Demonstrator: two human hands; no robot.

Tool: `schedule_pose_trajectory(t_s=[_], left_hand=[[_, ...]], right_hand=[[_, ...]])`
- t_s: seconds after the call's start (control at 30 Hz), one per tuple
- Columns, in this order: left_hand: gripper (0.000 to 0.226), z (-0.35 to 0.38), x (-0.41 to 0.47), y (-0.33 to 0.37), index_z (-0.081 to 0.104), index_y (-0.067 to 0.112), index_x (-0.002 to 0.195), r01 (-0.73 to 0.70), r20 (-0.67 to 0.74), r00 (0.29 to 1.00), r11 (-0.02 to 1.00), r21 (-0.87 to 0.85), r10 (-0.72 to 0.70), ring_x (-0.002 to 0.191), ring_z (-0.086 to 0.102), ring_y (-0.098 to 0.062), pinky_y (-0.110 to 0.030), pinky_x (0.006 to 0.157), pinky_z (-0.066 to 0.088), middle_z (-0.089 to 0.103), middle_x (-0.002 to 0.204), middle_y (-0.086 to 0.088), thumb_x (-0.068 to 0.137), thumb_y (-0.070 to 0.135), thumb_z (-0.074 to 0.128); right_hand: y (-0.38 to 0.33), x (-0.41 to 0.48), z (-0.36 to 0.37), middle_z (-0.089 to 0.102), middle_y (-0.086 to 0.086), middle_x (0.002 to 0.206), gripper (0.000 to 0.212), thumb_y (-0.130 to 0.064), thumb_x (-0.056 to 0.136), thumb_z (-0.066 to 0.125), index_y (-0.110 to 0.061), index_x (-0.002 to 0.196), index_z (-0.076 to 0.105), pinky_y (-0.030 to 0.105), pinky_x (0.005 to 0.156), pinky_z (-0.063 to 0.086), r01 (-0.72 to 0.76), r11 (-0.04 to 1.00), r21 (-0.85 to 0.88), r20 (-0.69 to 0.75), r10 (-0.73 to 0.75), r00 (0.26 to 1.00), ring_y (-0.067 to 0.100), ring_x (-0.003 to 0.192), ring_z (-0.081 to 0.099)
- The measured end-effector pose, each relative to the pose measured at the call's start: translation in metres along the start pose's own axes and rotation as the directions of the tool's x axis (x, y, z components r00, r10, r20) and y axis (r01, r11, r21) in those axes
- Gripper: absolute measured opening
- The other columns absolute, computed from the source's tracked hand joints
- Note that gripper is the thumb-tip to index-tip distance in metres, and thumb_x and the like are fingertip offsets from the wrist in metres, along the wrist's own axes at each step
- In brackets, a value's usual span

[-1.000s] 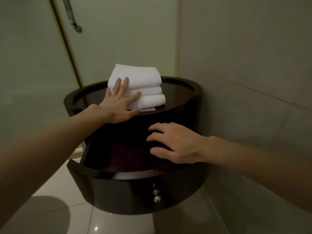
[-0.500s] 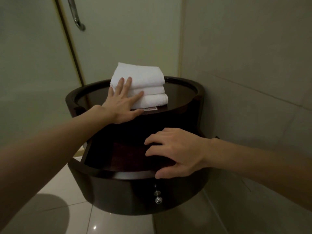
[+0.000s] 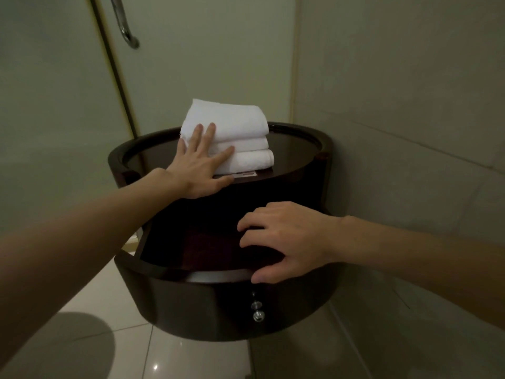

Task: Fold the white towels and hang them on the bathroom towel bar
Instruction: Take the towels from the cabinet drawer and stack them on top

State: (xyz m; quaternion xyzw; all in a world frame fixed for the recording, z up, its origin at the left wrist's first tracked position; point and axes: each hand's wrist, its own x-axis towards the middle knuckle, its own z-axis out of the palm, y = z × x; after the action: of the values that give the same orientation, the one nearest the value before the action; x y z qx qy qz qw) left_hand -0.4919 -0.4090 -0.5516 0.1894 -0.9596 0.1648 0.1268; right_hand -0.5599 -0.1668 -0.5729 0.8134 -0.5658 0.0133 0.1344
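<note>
Three folded white towels (image 3: 240, 132) lie stacked on top of a dark round wooden cabinet (image 3: 300, 149). My left hand (image 3: 199, 165) rests flat against the stack's front left side, fingers straight and spread. The cabinet's curved drawer (image 3: 191, 296) stands pulled out below. My right hand (image 3: 287, 239) is at the drawer's right front, fingers reaching over its inside and thumb lying on the front rim. The drawer's inside is dark and its contents cannot be made out.
A glass door with a metal handle (image 3: 125, 26) stands behind the cabinet at the left. A tiled wall (image 3: 410, 105) closes the right side. Glossy floor tiles (image 3: 109, 337) lie below. A small label (image 3: 246, 175) lies under the towels.
My right hand has moved down toward the drawer's front rim, the thumb now on its edge. My left hand has stayed against the towel stack.
</note>
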Motion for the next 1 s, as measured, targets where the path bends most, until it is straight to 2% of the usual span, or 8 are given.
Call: schedule_pose_trajectory(t_s=[0.33, 0.5, 0.7, 1.0], left_hand=[[0.07, -0.001, 0.0, 0.001, 0.01, 0.039, 0.149, 0.003, 0.021, 1.0, 1.0, -0.017, -0.003, 0.14, -0.027, -0.034, -0.059, 0.114, -0.002, -0.028, 0.154, -0.012, 0.088, 0.066, 0.033], [0.069, -0.001, 0.002, 0.001, 0.013, 0.04, 0.149, 0.002, 0.029, 1.0, 1.0, -0.023, -0.002, 0.14, -0.027, -0.033, -0.058, 0.114, -0.002, -0.027, 0.154, -0.012, 0.088, 0.066, 0.032], [0.063, -0.003, 0.003, 0.0, 0.025, 0.041, 0.145, 0.005, 0.029, 1.0, 0.998, -0.061, -0.004, 0.141, -0.025, -0.031, -0.057, 0.115, -0.003, -0.024, 0.156, -0.01, 0.088, 0.065, 0.033], [0.066, 0.006, 0.003, -0.003, 0.026, 0.043, 0.145, 0.005, 0.006, 1.0, 0.996, -0.084, -0.004, 0.141, -0.027, -0.028, -0.057, 0.114, -0.006, -0.025, 0.156, -0.008, 0.084, 0.071, 0.025]], right_hand=[[0.017, 0.007, 0.002, 0.057, 0.005, 0.126, 0.056, -0.065, 0.087, 0.045, -0.019, 0.115, 0.062, 0.033, 0.084, 0.047, -0.024, 0.999, -0.04, -0.009, 0.024, 1.0, 0.018, 0.1, 0.057], [0.026, 0.011, 0.004, 0.058, 0.005, 0.124, 0.062, -0.067, 0.087, 0.039, -0.019, 0.119, 0.061, 0.031, 0.083, 0.047, -0.04, 0.998, -0.057, -0.041, 0.037, 0.998, 0.016, 0.1, 0.057], [0.042, 0.02, 0.01, 0.057, 0.008, 0.127, 0.064, -0.065, 0.087, 0.043, -0.017, 0.127, 0.057, 0.036, 0.091, 0.047, -0.123, 0.988, -0.092, -0.089, 0.115, 0.989, 0.022, 0.113, 0.054], [0.064, 0.035, 0.025, 0.051, 0.009, 0.135, 0.074, -0.066, 0.086, 0.043, -0.012, 0.137, 0.048, 0.037, 0.102, 0.041, -0.281, 0.953, -0.117, -0.145, 0.264, 0.954, 0.023, 0.121, 0.049]])
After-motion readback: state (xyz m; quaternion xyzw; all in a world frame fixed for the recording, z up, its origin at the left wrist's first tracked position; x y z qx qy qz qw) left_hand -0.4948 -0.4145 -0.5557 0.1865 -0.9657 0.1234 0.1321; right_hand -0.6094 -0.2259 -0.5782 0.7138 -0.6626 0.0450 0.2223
